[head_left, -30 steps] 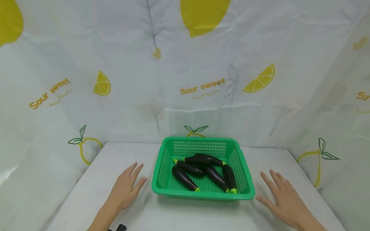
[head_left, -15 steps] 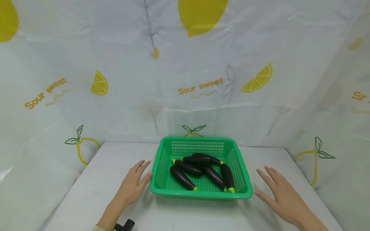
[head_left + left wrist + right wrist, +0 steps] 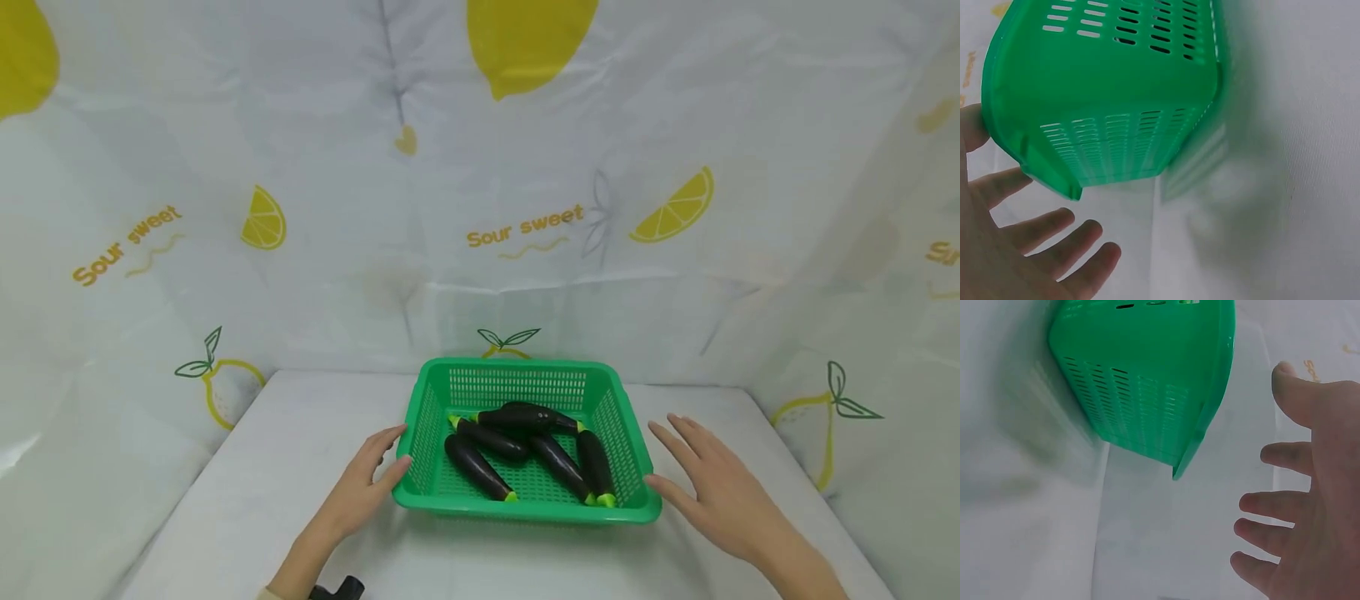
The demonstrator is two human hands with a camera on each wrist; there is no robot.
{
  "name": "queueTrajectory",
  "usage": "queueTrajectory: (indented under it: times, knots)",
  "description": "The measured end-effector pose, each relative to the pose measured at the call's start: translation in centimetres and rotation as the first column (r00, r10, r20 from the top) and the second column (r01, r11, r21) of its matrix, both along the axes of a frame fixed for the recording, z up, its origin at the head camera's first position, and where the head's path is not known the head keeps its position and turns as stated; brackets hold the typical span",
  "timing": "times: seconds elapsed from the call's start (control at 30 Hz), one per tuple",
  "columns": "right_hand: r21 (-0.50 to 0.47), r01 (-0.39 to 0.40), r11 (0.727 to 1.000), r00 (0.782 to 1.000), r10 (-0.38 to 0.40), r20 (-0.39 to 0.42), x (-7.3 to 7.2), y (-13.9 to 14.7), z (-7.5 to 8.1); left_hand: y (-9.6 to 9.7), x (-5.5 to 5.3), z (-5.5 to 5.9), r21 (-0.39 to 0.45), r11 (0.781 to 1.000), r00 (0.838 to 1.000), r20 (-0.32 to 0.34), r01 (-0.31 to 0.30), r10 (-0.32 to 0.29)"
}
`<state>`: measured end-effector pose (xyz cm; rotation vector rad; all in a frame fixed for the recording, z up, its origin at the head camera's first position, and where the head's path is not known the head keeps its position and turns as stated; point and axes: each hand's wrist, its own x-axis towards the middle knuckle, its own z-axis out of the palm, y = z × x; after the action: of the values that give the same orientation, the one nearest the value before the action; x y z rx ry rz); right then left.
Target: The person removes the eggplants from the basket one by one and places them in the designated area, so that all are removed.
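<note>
"Black, and cut off by the bottom edge, a small device (image 3: 348,588) is sitting by the left wrist; I'm not making out what it is. A pale sleeve (image 3: 270,594) is just showing beside it."

"And the hands?"

"The left hand (image 3: 363,492) is holding nothing. Its fingers are lying loosely spread, thumb and index finger right at the left rim of the green basket (image 3: 525,508); I'm not able to tell whether skin is touching plastic. The right hand (image 3: 723,496) is spreading its fingers too, gripping nothing, and its wrist view is showing me a gap before the rim."

"So which is nearer?"

"Left, I'm judging. The basket is sitting on the table (image 3: 487,567) between both hands, its long axis running crosswise from one to the other, so I'm reckoning the short ends matter most."

"What's inside?"

"Dark eggplants (image 3: 592,462) are lying at mixed angles. One at the back is hiding partly behind another. Both wrist views are giving me mainly outer walls."

"And farthest?"

"White sheeting (image 3: 337,275) with lemon prints is hanging behind, running out of frame at the top."
</note>
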<state>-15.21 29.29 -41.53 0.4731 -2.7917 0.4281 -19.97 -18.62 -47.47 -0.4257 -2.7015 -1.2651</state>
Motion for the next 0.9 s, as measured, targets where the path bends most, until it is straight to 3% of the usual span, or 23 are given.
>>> queueTrajectory:
  times: [0.33, 0.7, 0.9]
  knots:
    - [0.046, -0.072, 0.996, 0.993, 0.076, -0.096, -1.1, -2.6, 1.1, 0.9, -0.5, -0.2, 0.178, 0.984, 0.987, 0.158, -0.02, -0.009]
    - [-0.006, -0.081, 0.997, 0.996, 0.081, -0.04, -1.8, -3.8, 2.0, 1.1, -1.0, -1.0, 0.369, 0.929, 0.971, 0.223, -0.008, -0.081]
    - [-0.037, -0.076, 0.996, 0.997, 0.076, 0.013, -2.4, -4.4, 2.9, 1.3, -1.1, -0.8, 0.4, 0.916, 0.967, 0.239, -0.012, -0.092]
